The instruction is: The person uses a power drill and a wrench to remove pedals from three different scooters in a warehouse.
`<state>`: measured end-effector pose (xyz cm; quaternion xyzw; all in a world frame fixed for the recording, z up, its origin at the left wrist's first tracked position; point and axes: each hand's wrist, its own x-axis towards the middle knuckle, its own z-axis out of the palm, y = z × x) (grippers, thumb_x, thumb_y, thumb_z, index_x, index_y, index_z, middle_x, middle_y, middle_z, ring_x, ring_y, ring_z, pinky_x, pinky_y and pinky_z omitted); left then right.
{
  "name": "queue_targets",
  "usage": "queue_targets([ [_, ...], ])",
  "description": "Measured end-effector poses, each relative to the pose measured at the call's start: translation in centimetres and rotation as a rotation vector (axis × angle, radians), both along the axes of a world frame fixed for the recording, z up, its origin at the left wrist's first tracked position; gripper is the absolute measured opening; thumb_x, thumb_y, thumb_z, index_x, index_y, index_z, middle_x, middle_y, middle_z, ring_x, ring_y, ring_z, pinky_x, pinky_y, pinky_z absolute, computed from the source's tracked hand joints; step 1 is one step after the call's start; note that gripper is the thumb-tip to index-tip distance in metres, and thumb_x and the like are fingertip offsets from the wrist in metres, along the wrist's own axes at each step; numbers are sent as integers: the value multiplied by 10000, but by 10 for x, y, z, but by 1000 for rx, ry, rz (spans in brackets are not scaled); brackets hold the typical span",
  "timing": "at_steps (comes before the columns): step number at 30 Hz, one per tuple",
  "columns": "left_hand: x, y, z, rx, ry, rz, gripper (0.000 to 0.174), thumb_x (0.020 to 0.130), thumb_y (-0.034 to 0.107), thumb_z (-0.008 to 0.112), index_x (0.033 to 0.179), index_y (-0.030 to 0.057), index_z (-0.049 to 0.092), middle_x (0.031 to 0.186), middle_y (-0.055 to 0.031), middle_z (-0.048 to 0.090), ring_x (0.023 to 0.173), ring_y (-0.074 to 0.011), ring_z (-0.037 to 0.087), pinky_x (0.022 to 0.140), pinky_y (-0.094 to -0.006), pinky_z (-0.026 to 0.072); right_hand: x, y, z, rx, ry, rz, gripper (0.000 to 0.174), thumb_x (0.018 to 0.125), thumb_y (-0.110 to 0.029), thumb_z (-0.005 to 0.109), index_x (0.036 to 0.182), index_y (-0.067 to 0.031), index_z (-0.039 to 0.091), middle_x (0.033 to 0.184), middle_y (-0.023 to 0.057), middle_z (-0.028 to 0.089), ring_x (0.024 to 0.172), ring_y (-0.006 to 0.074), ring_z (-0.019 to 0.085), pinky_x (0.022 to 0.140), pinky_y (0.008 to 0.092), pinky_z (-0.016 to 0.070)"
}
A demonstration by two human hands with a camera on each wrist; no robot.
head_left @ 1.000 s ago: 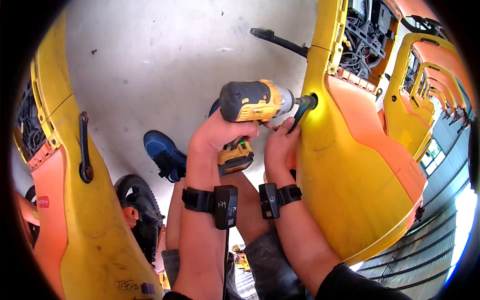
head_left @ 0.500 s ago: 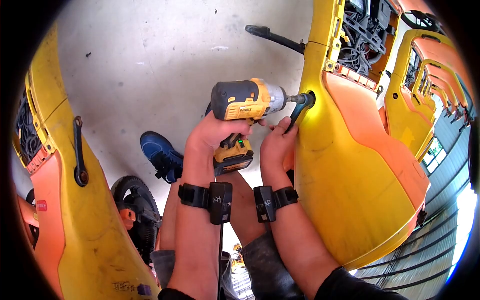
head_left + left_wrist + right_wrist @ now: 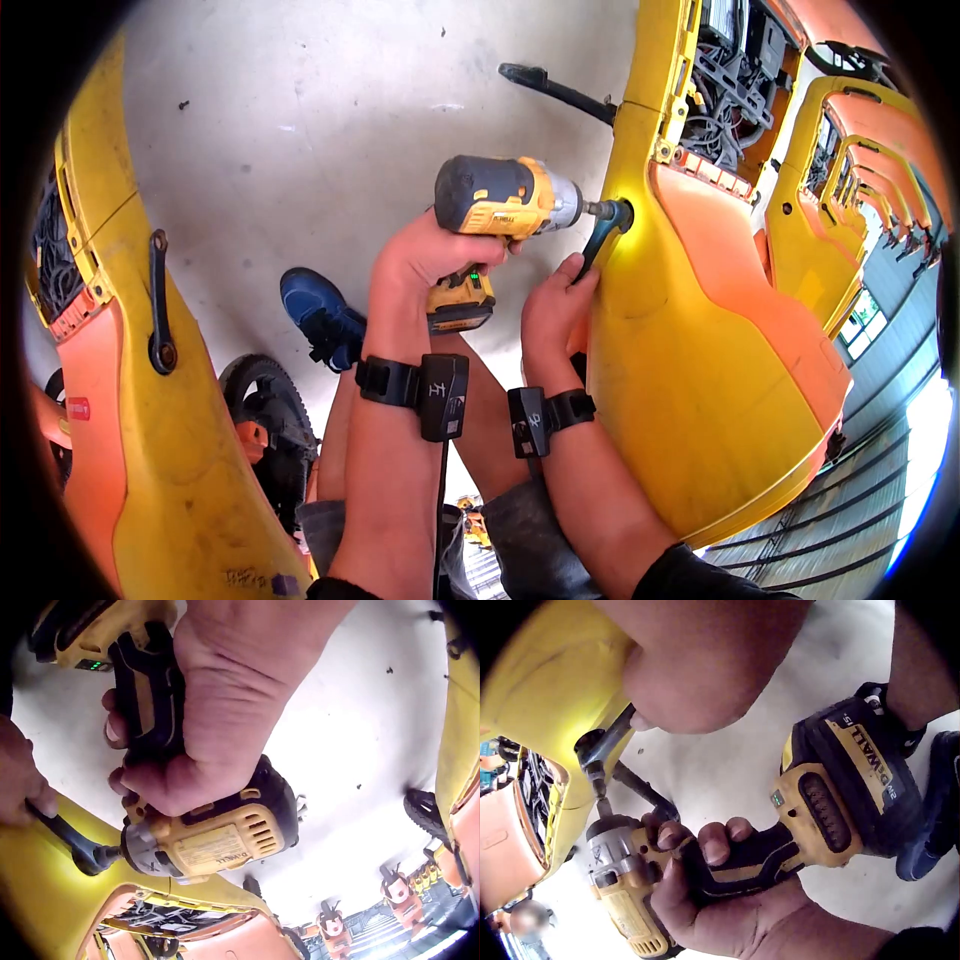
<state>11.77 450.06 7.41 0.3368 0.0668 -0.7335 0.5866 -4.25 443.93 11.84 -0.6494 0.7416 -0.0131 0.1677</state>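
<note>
My left hand is wrapped round the handle of a yellow and black power tool. The tool lies sideways, its socket against the hub end of a dark crank arm on a yellow body. With thumb and fingers, my right hand holds the crank's lower end. Curled fingers of my left hand show round the handle in the left wrist view, beside the tool's housing. In the right wrist view, the crank runs from my right hand to the socket.
Another yellow body with a crank arm and black wheel stands at left. A black bar juts out above the tool. Exposed wiring sits top right; a blue shoe is on the floor.
The head view has shifted slightly. The tool's battery end sits a little higher in it, while both hands keep the same holds.
</note>
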Motion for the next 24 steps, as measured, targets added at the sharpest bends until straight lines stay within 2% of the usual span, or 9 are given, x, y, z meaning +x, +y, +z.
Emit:
queue_targets([
  [2, -4, 0, -2, -18, -33, 25, 388, 655, -9, 639, 1041, 20, 662, 875, -99, 676, 750, -158, 622, 627, -269, 491, 7, -2, 1, -84, -70, 38, 346, 1021, -267, 420, 1080, 69, 479, 958, 280, 581, 865, 420, 569, 774, 447, 436],
  [9, -16, 2, -24, -94, 142, 29, 442, 628, 2, 638, 1070, 13, 651, 894, -100, 683, 739, -151, 615, 629, -277, 501, 2, -2, 4, 17, 43, 4, 308, 1018, -232, 421, 1082, 65, 476, 974, 291, 581, 883, 445, 566, 773, 458, 437],
  [14, -9, -1, -7, -25, 62, 50, 460, 633, 5, 636, 1093, 17, 646, 943, -120, 693, 734, -162, 617, 651, -285, 510, 16, -1, 16, 37, 128, 20, 286, 1016, -210, 425, 1089, 63, 472, 982, 287, 584, 886, 456, 570, 767, 460, 442],
  [20, -15, -1, -10, 18, 128, 86, 428, 614, 10, 624, 1041, -7, 639, 821, -89, 651, 665, -168, 599, 607, -276, 495, 21, -2, 21, 65, 128, -43, 285, 1015, -209, 430, 1111, 57, 457, 1012, 289, 586, 912, 454, 578, 771, 457, 451],
  [24, -12, -2, -11, 6, 130, 94, 420, 605, 12, 623, 1024, -10, 637, 811, -91, 644, 633, -166, 584, 592, -275, 489, 18, -2, 17, 43, 117, -16, 285, 1016, -215, 433, 1109, 53, 457, 1006, 284, 587, 911, 445, 581, 771, 458, 454],
])
